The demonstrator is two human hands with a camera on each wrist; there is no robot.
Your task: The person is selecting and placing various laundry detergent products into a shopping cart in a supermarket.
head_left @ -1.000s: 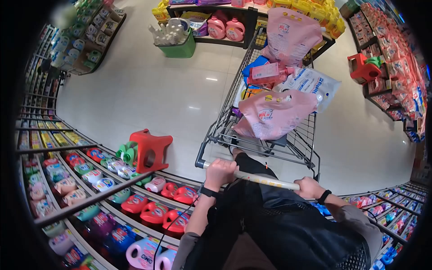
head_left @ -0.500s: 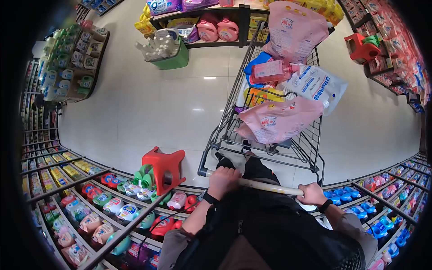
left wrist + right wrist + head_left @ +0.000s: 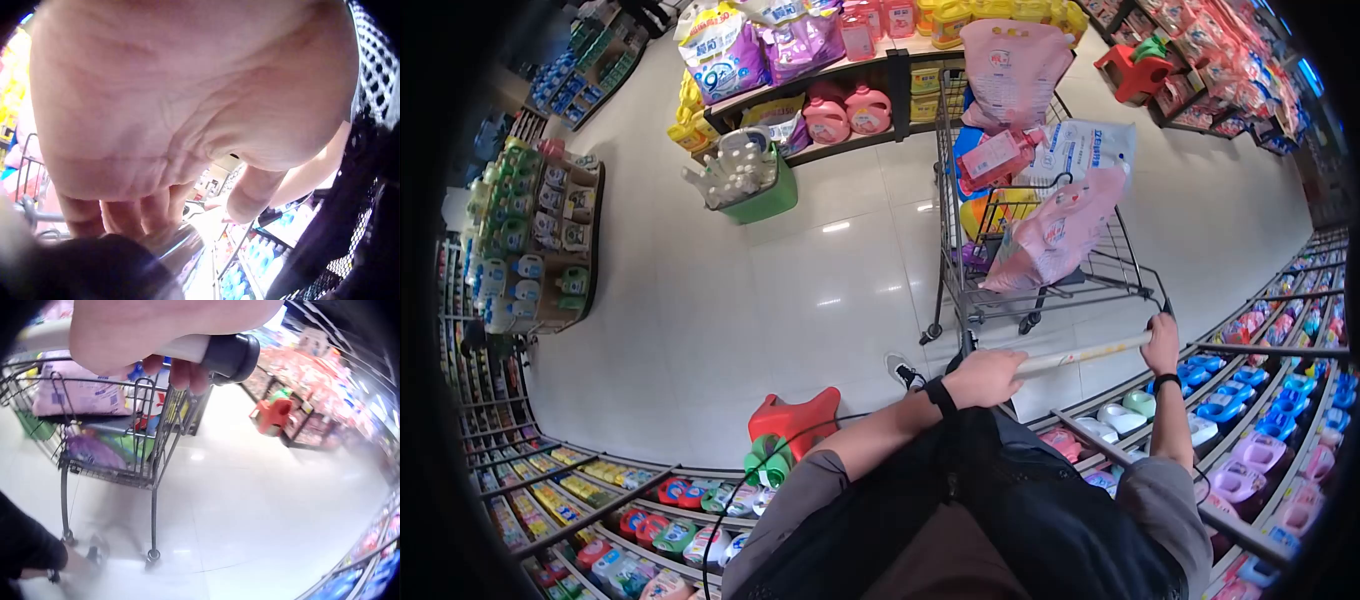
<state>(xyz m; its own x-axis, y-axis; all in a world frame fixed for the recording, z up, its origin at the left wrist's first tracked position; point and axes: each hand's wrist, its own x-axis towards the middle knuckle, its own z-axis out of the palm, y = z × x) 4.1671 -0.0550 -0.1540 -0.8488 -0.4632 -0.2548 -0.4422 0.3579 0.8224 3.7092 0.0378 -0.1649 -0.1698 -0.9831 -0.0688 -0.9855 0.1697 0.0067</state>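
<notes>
- Both hands are gripping the handle [image 3: 1085,353] of the shopping cart [image 3: 948,200]. The left hand [image 3: 990,377] is curling round the bar's left end and the right hand [image 3: 1162,343] round its right end.
- On the left wrist view, the left hand [image 3: 187,94] is filling most of the frame. Its fingers [image 3: 125,215] and thumb are wrapping round the bar, which is showing only as a dark blur.
- On the right wrist view, the right hand [image 3: 156,328] is closing over the pale bar just beside its black end cap [image 3: 232,357].
- The shopping cart is standing on the glossy white floor [image 3: 730,300], straight ahead of the person and near the shelves [image 3: 1260,395] of bottles on the right.
- A pink bag [image 3: 1050,240] is lying on top of the load, nearest the handle. A white bag [image 3: 1090,150] and a pink bottle [image 3: 998,155] are sitting just behind it.
- A red stool [image 3: 795,413] is sitting on the floor to the person's left, well apart from the cart.
- A green basket [image 3: 772,203] holding white bottles is sitting farther off on the floor, to the left of the cart.
</notes>
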